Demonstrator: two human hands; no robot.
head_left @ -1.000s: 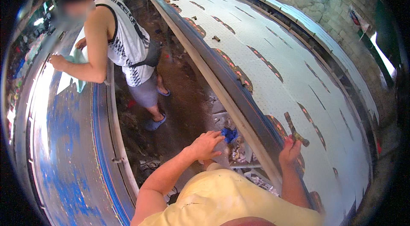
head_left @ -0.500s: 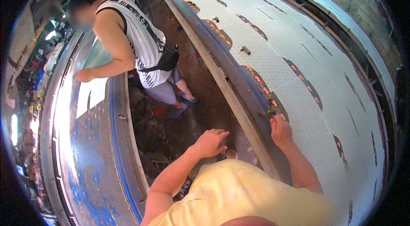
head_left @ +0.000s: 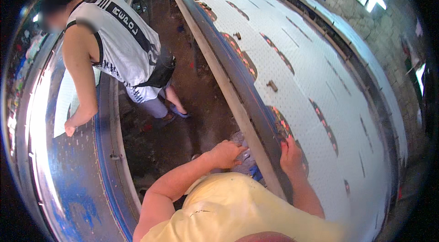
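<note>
My right hand is at the near edge of the long table on the right, its fingers pinched together on a small dark thing that I cannot make out. Just beyond the fingertips lies a dark floral-patterned cutout. It shows along the border of a long white dotted sheet that covers the tabletop. Over the aisle, beside the table's wooden rail, hangs my left hand. Its fingers are loosely apart and hold nothing that I can see.
Small brownish blocks sit on the sheet. A co-worker in a white sleeveless shirt bends over the blue-stained left table, one hand at a white sheet. Between the tables runs a dark aisle floor. Clear plastic lies by my left hand.
The view has shifted along the tables. My right hand has turned more upright by the sheet's border. The co-worker appears nearer, with the arm reaching lower over the left table.
</note>
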